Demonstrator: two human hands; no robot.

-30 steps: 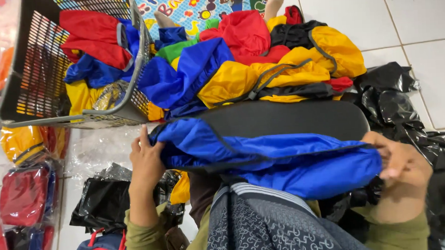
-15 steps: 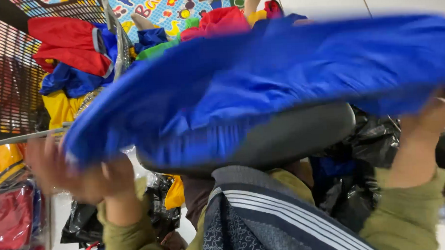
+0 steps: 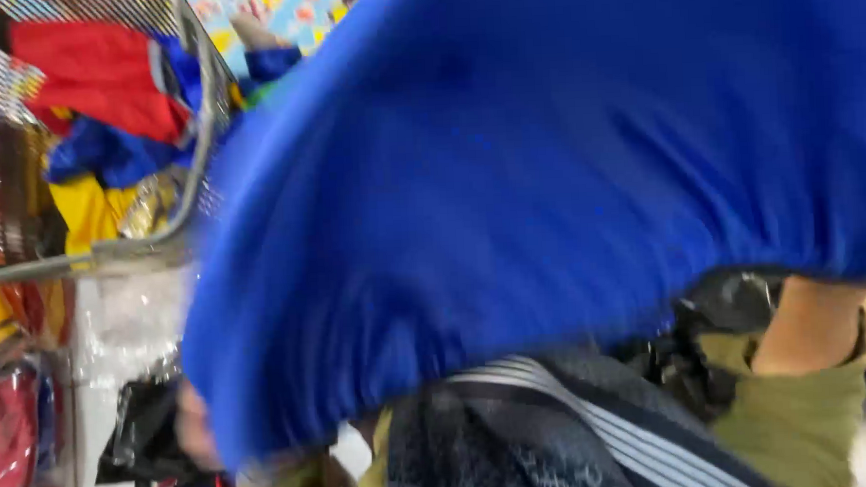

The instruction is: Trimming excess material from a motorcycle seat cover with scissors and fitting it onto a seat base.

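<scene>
**Blue cloth lifted across the view**

From the head camera we see the blue garment (image 3: 547,180) spread wide, blurred, filling most of the frame. Our right hand (image 3: 811,319) and left hand (image 3: 196,424) are largely hidden behind its lower edge; we cannot tell how the fingers sit. A wire basket (image 3: 195,137) of coloured clothes stands at upper left.

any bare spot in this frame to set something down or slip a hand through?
Hardly any. The lifted blue garment fills most of the view and hides what lies under it. The wire basket at upper left is stuffed with red, blue and yellow cloth. Below its rim, clear plastic and black bags cover the floor. The only bare sliver is pale floor between the red bags and the black bags.
</scene>
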